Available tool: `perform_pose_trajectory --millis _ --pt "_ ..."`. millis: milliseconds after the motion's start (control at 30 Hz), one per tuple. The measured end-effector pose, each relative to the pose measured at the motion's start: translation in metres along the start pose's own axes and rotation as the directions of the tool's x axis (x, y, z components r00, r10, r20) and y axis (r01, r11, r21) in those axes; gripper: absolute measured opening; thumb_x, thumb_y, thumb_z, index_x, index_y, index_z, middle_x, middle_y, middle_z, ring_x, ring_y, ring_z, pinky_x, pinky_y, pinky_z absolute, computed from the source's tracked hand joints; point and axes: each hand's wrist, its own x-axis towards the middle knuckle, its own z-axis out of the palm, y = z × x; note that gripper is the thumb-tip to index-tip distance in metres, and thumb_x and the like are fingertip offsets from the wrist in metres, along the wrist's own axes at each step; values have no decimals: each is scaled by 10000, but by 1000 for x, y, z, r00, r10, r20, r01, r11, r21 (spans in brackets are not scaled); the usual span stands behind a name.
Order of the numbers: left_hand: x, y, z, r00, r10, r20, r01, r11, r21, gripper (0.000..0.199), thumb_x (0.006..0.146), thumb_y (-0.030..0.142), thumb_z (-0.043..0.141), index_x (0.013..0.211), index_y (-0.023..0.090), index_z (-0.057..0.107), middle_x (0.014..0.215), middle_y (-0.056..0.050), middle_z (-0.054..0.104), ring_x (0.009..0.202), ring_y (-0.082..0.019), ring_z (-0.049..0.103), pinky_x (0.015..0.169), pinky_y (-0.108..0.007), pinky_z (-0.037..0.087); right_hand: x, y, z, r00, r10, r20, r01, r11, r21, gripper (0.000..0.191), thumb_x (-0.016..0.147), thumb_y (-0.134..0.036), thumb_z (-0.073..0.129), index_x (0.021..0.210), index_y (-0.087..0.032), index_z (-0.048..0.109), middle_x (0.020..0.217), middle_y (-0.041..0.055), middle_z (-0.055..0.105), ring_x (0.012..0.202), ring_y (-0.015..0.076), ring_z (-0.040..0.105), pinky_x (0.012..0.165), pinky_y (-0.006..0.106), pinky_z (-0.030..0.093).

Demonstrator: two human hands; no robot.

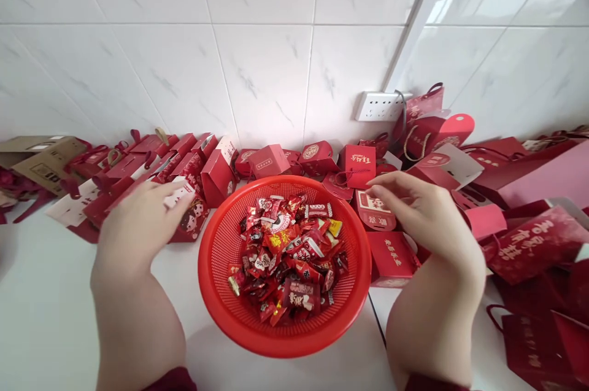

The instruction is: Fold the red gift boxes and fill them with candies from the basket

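Note:
A round red plastic basket [284, 347] stands on the white surface in the middle, holding many wrapped candies [288, 256], mostly red with a few yellow. To its left, my left hand [142, 219] hovers by a row of small red gift boxes [219, 176], fingers apart and bent, holding nothing. Beyond the basket's right rim is my right hand [414, 210], thumb and fingers spread, near a small red box with a white label [375, 210]. Nothing shows between its fingers. Neither hand touches the basket.
Red boxes and bags [538, 240] crowd the right side. A brown box [43, 164] lies at the far left. Several small boxes [318, 158] line the white tiled wall [262, 72], below a white power socket [381, 107].

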Motion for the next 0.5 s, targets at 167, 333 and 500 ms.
perform_pose_trajectory --millis 167,333,500 --pt "-6 49 42 718 553 422 -427 829 -361 483 938 546 528 1336 317 677 1310 -28 700 1130 -249 670 991 -321 491 -12 35 -40 934 231 -274 -301 920 -250 162 929 -337 631 1007 -269 754 896 103 785 792 282 715 724 400 502" --pt "16 63 89 457 551 698 -438 823 -363 483 872 495 604 1251 225 736 1077 -76 783 957 -274 731 883 -326 528 -37 32 -64 799 293 -525 -430 888 -160 171 894 -263 663 1012 -283 786 923 94 795 858 280 749 837 415 536" --pt "26 55 95 486 550 679 -439 826 -354 533 914 547 531 1312 229 689 1323 -89 706 1183 -289 665 1018 -348 485 -28 15 -71 963 38 -266 -101 969 -226 209 963 -256 596 1067 -287 775 1218 70 756 1134 261 708 966 403 542"
